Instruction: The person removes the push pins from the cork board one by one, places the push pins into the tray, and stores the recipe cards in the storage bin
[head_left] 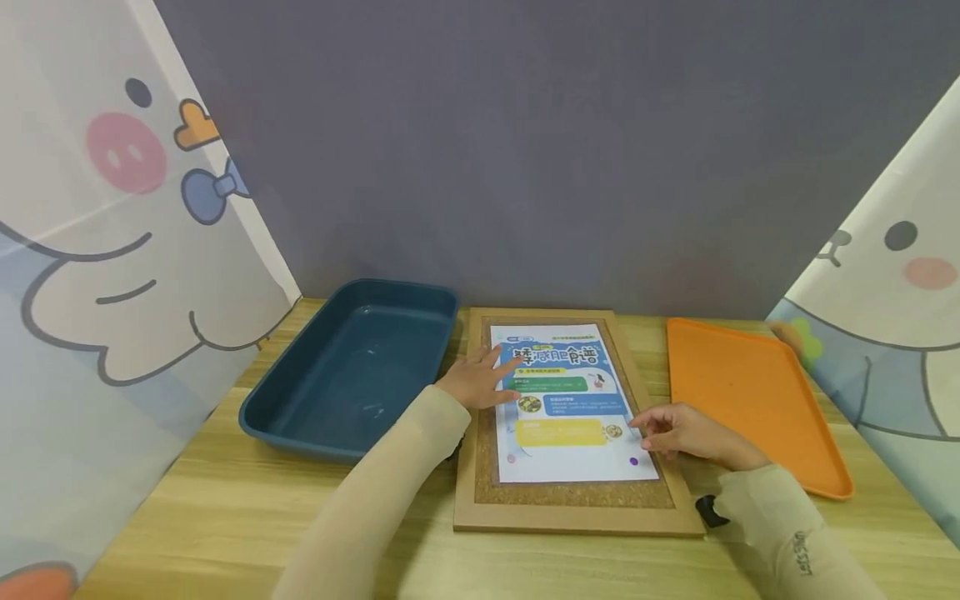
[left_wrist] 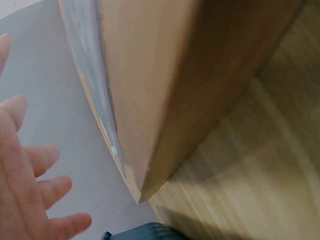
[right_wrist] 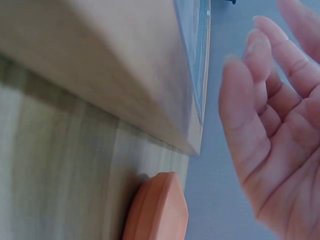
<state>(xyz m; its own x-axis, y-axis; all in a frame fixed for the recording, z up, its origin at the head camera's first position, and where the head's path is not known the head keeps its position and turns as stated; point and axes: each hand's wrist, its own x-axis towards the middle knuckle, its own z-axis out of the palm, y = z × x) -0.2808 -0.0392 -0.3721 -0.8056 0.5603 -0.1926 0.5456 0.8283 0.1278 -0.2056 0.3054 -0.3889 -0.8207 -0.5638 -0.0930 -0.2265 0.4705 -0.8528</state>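
Note:
A printed poster sheet [head_left: 562, 461] with coloured panels and large Chinese lettering lies on a wood-framed cork board [head_left: 577, 518]. Over its upper left part, my left hand [head_left: 480, 379] is spread, fingers apart. My right hand [head_left: 678, 431] hovers by the sheet's right edge with loosely bent fingers; nothing shows between them. A purple round pin [head_left: 633, 461] sits near the lower right corner, and a pinkish one [head_left: 512, 458] near the lower left. Both wrist views show a board edge, with the left hand's fingers [left_wrist: 37, 160] and the right hand's bent fingers [right_wrist: 262, 75] beside it.
To the left of the board stands a deep dark-blue bin [head_left: 352, 383]. A shallow orange tray [head_left: 742, 392] lies to the right, partly behind the right forearm. The wooden table [head_left: 540, 571] meets a grey back wall [head_left: 525, 150], with cartoon-printed panels on both sides.

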